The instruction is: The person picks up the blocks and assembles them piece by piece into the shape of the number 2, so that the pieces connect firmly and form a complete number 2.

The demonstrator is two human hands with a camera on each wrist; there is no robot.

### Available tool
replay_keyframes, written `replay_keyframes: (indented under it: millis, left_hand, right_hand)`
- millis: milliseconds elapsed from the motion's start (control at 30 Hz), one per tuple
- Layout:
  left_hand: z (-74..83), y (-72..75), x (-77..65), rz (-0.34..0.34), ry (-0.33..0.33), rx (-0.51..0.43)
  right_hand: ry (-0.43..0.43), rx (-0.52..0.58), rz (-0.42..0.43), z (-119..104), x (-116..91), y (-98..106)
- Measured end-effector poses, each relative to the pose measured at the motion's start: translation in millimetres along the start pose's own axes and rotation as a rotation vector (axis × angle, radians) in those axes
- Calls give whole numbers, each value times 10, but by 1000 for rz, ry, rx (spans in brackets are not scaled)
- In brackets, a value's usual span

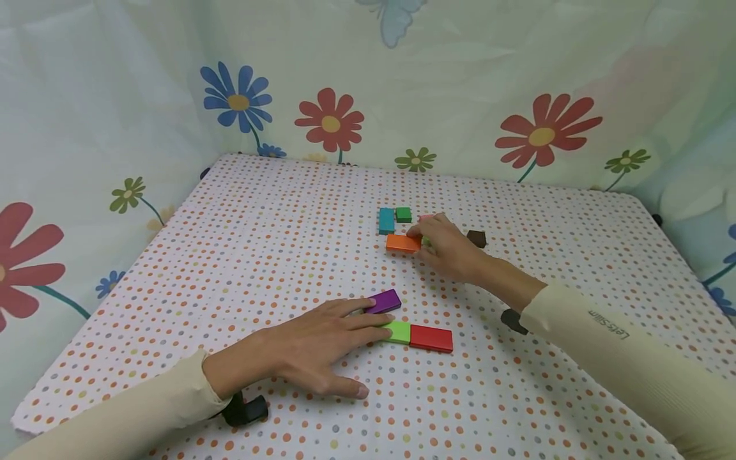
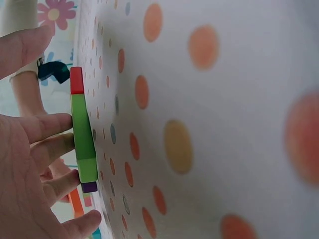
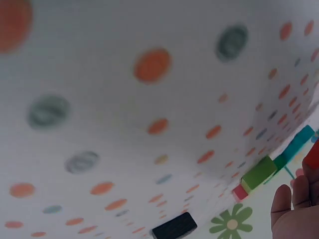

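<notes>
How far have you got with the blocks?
Partway, it seems. Looks done: the red block sits end to end with a light green block. In hand: the right hand seems to pinch the orange block; the left hand touches the purple block. Probably left: the teal block, dark green block and dark brown block, lying farther back than the red one.

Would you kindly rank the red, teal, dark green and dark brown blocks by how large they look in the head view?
1. Red block
2. Teal block
3. Dark brown block and dark green block: too alike to rank.
The red block lies nearest the viewpoint, which may exaggerate its lead.
</notes>
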State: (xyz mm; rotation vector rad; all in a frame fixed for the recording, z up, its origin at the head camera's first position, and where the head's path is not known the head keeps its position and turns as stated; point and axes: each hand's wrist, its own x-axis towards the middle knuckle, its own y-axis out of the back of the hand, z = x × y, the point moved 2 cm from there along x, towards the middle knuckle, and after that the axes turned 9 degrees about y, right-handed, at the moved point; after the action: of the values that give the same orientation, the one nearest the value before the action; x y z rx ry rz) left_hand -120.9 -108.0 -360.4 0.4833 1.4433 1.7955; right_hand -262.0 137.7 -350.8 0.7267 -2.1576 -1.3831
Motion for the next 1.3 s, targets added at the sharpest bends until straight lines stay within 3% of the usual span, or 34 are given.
replay_keyframes:
  millis: [667,1300]
  left_hand:
    - [14,-13,3,-6,13,-9]
    - [5,-9,15,13,4,13]
  right_hand:
    - [77,76,-79,-19,-370,-26]
    - [153,91,-95,-45,-483,-72]
